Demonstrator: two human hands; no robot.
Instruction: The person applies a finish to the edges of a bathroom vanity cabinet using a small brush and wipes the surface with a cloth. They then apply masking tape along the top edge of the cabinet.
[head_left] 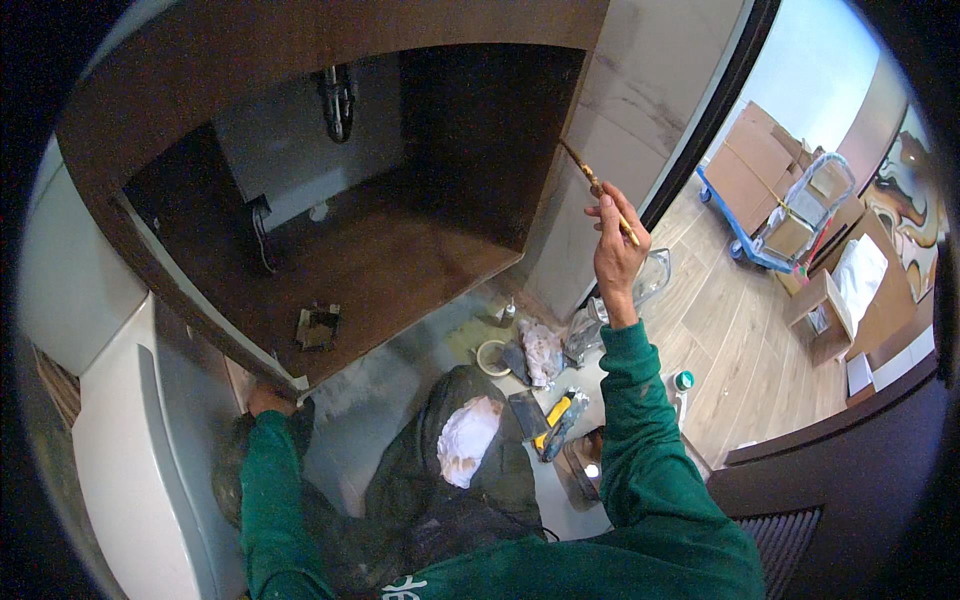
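Note:
My right hand (618, 240) is closed around a slim paintbrush (605, 190) with a stained, gold-coloured handle. Its tip meets the front edge of the brown wooden cabinet's side panel (555, 160), or is very close to it. At the cabinet's lower left corner, my left hand (270, 400) is down beside my leg, its fingers hidden. A stained white cloth (470, 440) lies on my dark trousers. Inside the cabinet, a small dark square tray or tin (318, 327) sits on the bottom panel.
A chrome drain pipe (339, 105) hangs inside the cabinet. On the floor are a small round cup (492, 357), a crumpled rag (541, 352), a yellow-handled tool (553, 420) and a green-lidded jar (683, 381). A white toilet (140, 450) stands left. Beyond the doorway is a blue trolley (745, 240) with cardboard boxes.

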